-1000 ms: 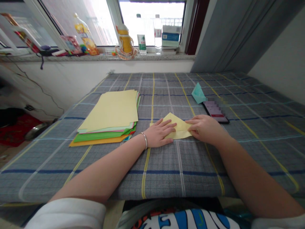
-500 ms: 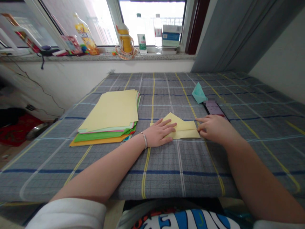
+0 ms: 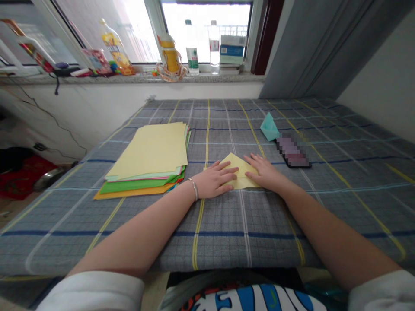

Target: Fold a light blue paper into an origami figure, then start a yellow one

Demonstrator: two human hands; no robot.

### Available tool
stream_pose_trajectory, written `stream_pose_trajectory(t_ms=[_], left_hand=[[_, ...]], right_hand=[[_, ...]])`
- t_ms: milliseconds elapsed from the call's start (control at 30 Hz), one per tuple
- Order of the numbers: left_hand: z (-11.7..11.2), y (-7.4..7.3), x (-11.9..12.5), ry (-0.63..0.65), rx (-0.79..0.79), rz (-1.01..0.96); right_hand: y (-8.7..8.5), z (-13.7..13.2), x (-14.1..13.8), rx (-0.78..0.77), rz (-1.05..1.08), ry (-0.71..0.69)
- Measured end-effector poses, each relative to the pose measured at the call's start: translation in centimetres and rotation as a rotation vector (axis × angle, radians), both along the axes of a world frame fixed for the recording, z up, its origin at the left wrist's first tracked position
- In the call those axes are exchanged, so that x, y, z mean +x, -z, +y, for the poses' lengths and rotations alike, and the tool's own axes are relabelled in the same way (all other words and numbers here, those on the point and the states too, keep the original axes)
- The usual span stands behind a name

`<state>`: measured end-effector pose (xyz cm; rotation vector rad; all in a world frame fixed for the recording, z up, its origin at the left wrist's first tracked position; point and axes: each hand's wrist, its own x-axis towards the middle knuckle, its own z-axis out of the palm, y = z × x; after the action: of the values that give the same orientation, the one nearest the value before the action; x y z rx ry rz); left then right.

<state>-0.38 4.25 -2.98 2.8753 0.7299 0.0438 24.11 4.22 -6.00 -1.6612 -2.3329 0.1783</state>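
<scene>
A folded yellow paper (image 3: 239, 169) lies on the grey checked cloth in the middle. My left hand (image 3: 214, 179) lies flat on its left part, fingers stretched out; a silver bracelet is on that wrist. My right hand (image 3: 263, 172) presses flat on the paper's right part, fingers spread and pointing left. Both hands hold the paper down against the cloth.
A stack of coloured paper sheets (image 3: 149, 157) lies to the left. A folded teal paper (image 3: 269, 127) and a phone (image 3: 293, 150) lie at the back right. Bottles (image 3: 192, 47) and boxes stand on the windowsill. The cloth's front edge (image 3: 227, 259) runs near my body.
My right hand slid left from the paper's right edge onto the paper and flattened out. The paper's right flap now lies under it. My left hand stayed in place.
</scene>
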Motion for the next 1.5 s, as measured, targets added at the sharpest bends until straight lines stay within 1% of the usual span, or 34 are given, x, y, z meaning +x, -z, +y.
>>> stream_pose_trajectory(t_ms=[100,233,400,600,733,933,1100,1367,1500], left_hand=[[0.0,-0.5,-0.3,0.004,0.018,0.022],[-0.2,-1.0,-0.9,-0.004,0.083,0.006],[-0.4,-1.8,-1.8,-0.035,0.16,0.009],[-0.6,-2.4,-2.5,-0.064,0.205,0.049],[-0.6,-2.7,-2.8,-0.089,0.207,0.079],[-0.2,-3.1,-3.9,-0.143,0.147,0.133],[0.0,-3.1,-4.7,-0.189,0.135,0.149],[-0.3,-3.8,-4.9,-0.237,0.105,0.189],[-0.3,-3.8,-5.0,-0.244,0.116,0.183]], right_hand=[[0.4,0.3,0.5,-0.033,-0.044,0.005],[0.3,0.3,0.9,-0.055,-0.068,0.003],[0.2,0.3,1.3,-0.085,-0.05,-0.031],[0.3,0.4,2.1,-0.11,0.001,-0.057],[0.5,0.5,2.6,-0.101,0.041,-0.075],[0.8,0.7,3.0,-0.095,0.069,-0.087],[0.4,0.6,2.9,-0.117,0.066,-0.08],[0.0,0.4,2.9,-0.134,0.071,-0.078],[-0.2,0.3,2.9,-0.133,0.078,-0.082]])
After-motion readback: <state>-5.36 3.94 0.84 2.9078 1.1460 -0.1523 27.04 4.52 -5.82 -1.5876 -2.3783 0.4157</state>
